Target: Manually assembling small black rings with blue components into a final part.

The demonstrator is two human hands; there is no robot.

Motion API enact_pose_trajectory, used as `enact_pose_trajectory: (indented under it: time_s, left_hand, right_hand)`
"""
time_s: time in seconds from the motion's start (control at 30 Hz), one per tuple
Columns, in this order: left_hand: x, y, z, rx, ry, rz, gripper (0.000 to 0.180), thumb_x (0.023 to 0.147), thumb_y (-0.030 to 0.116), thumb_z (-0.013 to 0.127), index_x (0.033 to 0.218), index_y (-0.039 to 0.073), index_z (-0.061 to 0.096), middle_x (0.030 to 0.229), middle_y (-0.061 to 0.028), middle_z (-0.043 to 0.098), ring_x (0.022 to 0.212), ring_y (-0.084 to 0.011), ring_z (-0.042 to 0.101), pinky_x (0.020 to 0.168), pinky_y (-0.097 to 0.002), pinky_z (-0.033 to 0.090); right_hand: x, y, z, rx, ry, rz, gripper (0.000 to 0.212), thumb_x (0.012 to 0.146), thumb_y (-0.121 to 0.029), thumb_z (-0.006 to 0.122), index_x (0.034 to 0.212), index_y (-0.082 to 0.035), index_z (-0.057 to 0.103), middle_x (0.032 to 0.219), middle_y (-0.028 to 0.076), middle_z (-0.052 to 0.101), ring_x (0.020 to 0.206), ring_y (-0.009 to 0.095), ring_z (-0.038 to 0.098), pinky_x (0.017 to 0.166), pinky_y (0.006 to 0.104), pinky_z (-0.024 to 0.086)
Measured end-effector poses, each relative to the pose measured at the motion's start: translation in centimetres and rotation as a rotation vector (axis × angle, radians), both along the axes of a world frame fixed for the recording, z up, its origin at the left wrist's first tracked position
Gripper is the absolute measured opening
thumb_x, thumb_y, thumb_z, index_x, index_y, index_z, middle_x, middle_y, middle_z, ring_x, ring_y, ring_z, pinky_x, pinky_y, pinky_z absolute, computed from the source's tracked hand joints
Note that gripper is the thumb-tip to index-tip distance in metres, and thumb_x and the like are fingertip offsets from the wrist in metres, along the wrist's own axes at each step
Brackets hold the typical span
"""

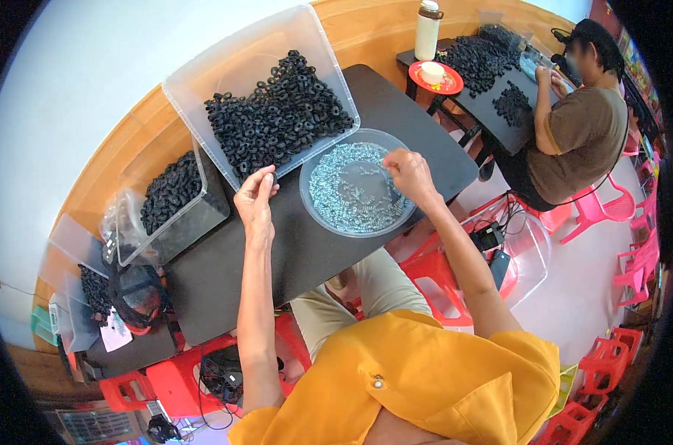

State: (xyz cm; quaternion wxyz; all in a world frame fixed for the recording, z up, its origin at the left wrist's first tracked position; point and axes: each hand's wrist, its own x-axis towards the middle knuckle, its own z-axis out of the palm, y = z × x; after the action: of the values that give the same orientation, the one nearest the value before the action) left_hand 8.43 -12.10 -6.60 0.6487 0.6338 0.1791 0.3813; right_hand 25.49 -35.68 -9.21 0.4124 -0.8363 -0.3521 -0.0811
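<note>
My left hand (256,199) is closed, thumb against fingers, on a small black ring-shaped part (275,178) that shows at its fingertips. It sits by the near edge of a translucent plastic bin (255,63), which is tilted toward me and holds a heap of black ring parts (277,119). A round clear tray (316,213) full of small silvery metal pieces (344,196), perhaps screws, lies to the right. Over that tray's right side my right hand (410,174) has its fingers pinched together. Whatever is between them is too small to make out.
A second clear bin (216,204) of black parts stands at the left on the dark table (403,104). Farther right a person (581,126) works at another table with black parts, a bottle (428,31) and a red plate (448,83). Red stools (444,278) stand below.
</note>
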Motion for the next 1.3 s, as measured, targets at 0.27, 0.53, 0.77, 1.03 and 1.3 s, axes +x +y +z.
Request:
enact_pose_trajectory:
  time_s: [0.27,0.53,0.77,1.03,1.3]
  left_hand:
    - [-1.1,0.6,-5.3,-0.333,-0.064,-0.150,0.015,0.083,0.009,0.060,0.096,0.003,0.064,0.088,-0.0020,0.062,0.064,-0.0073,0.055,0.061,-0.0201,0.047]
    - [-1.5,0.5,-5.5,-0.321,-0.065,-0.204,0.016,0.082,0.010,0.061,0.096,0.003,0.063,0.085,-0.0014,0.061,0.066,-0.0067,0.053,0.062,-0.0195,0.045]
    - [-1.6,0.2,-5.6,-0.311,-0.038,-0.177,0.015,0.082,0.010,0.060,0.096,0.004,0.064,0.085,-0.0010,0.061,0.066,-0.0068,0.054,0.061,-0.0196,0.045]
    - [-1.6,0.3,-5.6,-0.309,-0.053,-0.184,0.015,0.083,0.010,0.060,0.096,0.003,0.064,0.084,-0.0007,0.061,0.065,-0.0060,0.053,0.062,-0.0198,0.046]
    - [-1.5,0.5,-5.7,-0.314,-0.064,-0.199,0.014,0.083,0.009,0.060,0.095,0.004,0.064,0.083,-0.0005,0.061,0.064,-0.0060,0.054,0.061,-0.0199,0.046]
  right_hand:
    - [-0.1,2.4,-1.2,-0.394,-0.262,0.076,0.009,0.071,-0.002,0.057,0.080,-0.003,0.059,0.087,0.014,0.056,0.087,0.032,0.056,0.074,0.0405,0.045]
    - [-1.5,1.0,5.4,0.238,-0.273,0.037,0.012,0.074,0.002,0.060,0.085,-0.002,0.059,0.078,0.012,0.059,0.067,0.020,0.059,0.057,0.0268,0.046]
    - [-3.1,-0.3,3.9,-0.121,-0.380,0.074,0.019,0.068,0.005,0.058,0.085,-0.002,0.061,0.083,0.013,0.060,0.075,0.029,0.059,0.063,0.0352,0.047]
    - [-2.8,-1.4,1.7,-0.064,-0.097,0.033,0.012,0.073,0.000,0.054,0.080,-0.003,0.063,0.080,0.013,0.061,0.075,0.032,0.059,0.066,0.0387,0.047]
    - [-2.1,0.8,1.1,-0.163,-0.081,0.082,0.009,0.073,-0.005,0.055,0.078,-0.003,0.063,0.079,0.014,0.061,0.076,0.034,0.059,0.066,0.0407,0.047]
